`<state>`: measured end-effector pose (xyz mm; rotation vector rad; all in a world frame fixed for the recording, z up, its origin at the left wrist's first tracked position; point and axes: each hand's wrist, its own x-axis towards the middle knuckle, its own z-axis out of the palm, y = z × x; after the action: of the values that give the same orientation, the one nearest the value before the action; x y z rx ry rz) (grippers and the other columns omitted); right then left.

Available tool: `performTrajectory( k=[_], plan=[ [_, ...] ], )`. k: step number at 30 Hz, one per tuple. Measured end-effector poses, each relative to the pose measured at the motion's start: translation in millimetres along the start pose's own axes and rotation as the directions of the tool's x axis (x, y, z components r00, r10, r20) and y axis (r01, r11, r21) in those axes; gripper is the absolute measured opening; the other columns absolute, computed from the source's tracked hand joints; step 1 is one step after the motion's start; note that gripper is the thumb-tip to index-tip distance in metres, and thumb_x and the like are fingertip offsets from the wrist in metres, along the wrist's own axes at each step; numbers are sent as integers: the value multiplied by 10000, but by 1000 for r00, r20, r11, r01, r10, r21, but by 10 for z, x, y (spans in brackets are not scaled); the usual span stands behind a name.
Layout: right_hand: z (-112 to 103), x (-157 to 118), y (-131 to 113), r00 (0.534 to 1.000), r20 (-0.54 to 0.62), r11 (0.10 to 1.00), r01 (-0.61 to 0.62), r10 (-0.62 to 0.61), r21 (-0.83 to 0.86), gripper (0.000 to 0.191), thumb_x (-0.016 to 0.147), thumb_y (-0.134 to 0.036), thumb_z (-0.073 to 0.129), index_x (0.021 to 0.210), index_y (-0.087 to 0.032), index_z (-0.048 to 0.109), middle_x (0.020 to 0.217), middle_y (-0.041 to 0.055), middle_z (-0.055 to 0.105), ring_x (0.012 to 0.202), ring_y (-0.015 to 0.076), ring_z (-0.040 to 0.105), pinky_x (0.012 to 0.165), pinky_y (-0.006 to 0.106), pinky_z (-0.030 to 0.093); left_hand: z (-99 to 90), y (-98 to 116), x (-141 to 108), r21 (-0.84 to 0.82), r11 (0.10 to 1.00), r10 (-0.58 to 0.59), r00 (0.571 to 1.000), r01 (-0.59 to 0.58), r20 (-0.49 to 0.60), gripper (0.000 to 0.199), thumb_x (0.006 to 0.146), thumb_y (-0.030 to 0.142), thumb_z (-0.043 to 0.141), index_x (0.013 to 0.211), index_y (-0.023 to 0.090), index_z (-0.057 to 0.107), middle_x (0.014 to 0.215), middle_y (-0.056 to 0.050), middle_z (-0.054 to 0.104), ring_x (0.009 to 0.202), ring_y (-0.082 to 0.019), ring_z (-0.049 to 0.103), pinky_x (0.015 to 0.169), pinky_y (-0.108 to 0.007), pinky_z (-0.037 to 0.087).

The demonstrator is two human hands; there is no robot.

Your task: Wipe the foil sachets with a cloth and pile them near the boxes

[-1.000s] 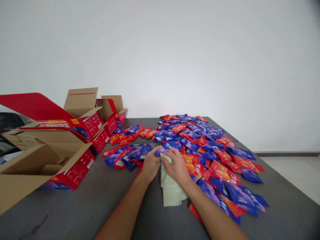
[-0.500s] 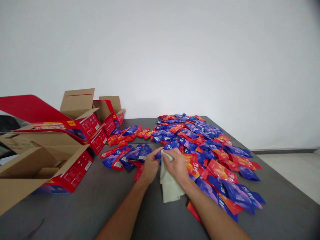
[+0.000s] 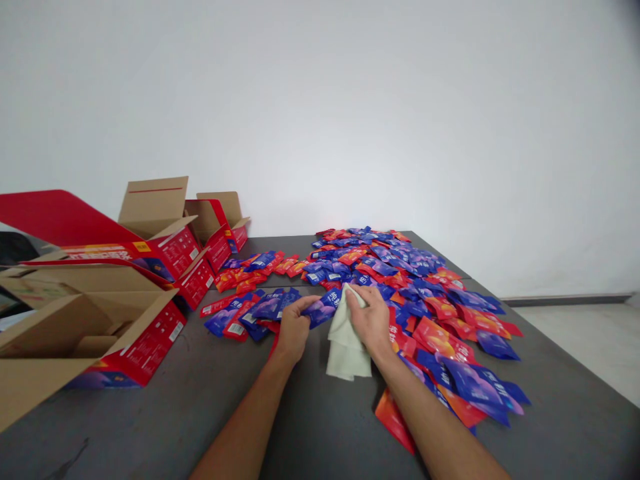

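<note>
Between my hands is a blue-purple packet (image 3: 321,309) with white lettering. My left hand (image 3: 294,328) pinches its left end. A pale cream cloth (image 3: 349,353) hangs from my right hand (image 3: 371,319), its fingers closed on the cloth's upper part. The cloth covers the packet's right end, so I cannot tell whether the fingers also grip the packet through it. Right of my hands spreads a large heap of red and blue packets (image 3: 445,327). A smaller cluster of such packets (image 3: 270,305) lies just beyond my left hand.
Open red cardboard boxes stand along the left, the nearest box (image 3: 150,347) with flaps spread and others behind it (image 3: 175,250). More packets (image 3: 255,267) lie near the far boxes. The dark table (image 3: 165,427) ends before a white wall (image 3: 320,120).
My hands have moved apart, and more of the blue packet shows between them. The right hand and cloth have shifted right and slightly up.
</note>
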<state>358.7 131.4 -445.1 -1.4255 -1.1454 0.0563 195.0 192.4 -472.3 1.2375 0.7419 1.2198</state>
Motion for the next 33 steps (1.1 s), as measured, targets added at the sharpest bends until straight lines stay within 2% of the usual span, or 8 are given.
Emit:
performTrajectory(
  k=[3, 8, 12, 16, 20, 23, 26, 33],
  plan=[
    [100, -112, -28, 994, 92, 998, 62, -65, 31, 245, 930, -365, 598, 1037, -234, 775, 978, 78, 681, 905, 207, 639, 862, 357, 526, -7, 4, 16, -70, 997, -14, 999, 10, -50, 556, 530, -24, 510, 971, 173, 786, 981, -55, 768, 958, -204, 689, 871, -300, 510],
    [264, -313, -135, 949, 274, 987, 136, -153, 79, 182, 913, -304, 625, 1000, -251, 775, 941, 66, 666, 882, 192, 640, 812, 320, 539, -39, 77, 24, -150, 984, -118, 984, 99, -130, 685, 514, 20, 537, 1148, 203, 721, 803, 5, 725, 528, -92, 563, 518, -209, 407],
    [228, -280, -160, 972, 198, 991, 110, -124, 82, 179, 928, -292, 603, 1019, -228, 744, 987, 77, 666, 937, 203, 633, 880, 348, 526, -25, 140, 15, -242, 962, -158, 981, 127, -116, 788, 515, 40, 555, 1274, 229, 648, 806, 33, 687, 431, -38, 452, 449, -186, 345],
    [177, -227, -150, 988, 125, 995, 81, -89, 62, 182, 941, -309, 583, 1047, -219, 701, 1028, 82, 673, 1002, 222, 621, 921, 380, 503, 11, 152, 21, -335, 927, -207, 975, 169, -81, 724, 502, 23, 555, 1196, 180, 684, 967, -33, 728, 650, -107, 632, 595, -221, 477],
    [177, -255, -199, 986, 135, 991, 86, -100, 105, 181, 950, -321, 566, 1061, -232, 679, 1053, 74, 675, 1003, 217, 625, 909, 370, 506, 22, 146, 12, -381, 889, -270, 963, 254, 12, 564, 530, 40, 602, 1070, 138, 731, 985, -77, 752, 816, -193, 684, 778, -316, 518],
    [171, -268, -249, 987, 109, 986, 105, -120, 133, 177, 950, -316, 565, 1067, -235, 672, 1068, 71, 675, 1008, 212, 627, 914, 363, 506, 46, 159, -40, -389, 862, -286, 945, 325, 157, 427, 616, 125, 665, 1036, 129, 741, 1029, -103, 756, 916, -245, 692, 840, -353, 512],
    [163, -257, -258, 988, 80, 985, 122, -133, 125, 174, 942, -308, 577, 1070, -239, 673, 1063, 73, 679, 1006, 216, 628, 915, 372, 510, 108, 158, -100, -393, 814, -328, 897, 427, 296, 367, 737, 289, 693, 1066, 135, 736, 1017, -109, 759, 946, -275, 695, 859, -382, 520],
    [205, -304, -231, 945, 239, 971, 192, -221, 140, 178, 941, -282, 584, 1024, -253, 739, 1011, 71, 686, 972, 201, 638, 892, 346, 536, 176, 61, -55, -466, 829, -262, 951, 308, 162, 275, 779, 339, 724, 966, 138, 738, 1011, -85, 759, 996, -241, 687, 930, -351, 509]
  ],
)
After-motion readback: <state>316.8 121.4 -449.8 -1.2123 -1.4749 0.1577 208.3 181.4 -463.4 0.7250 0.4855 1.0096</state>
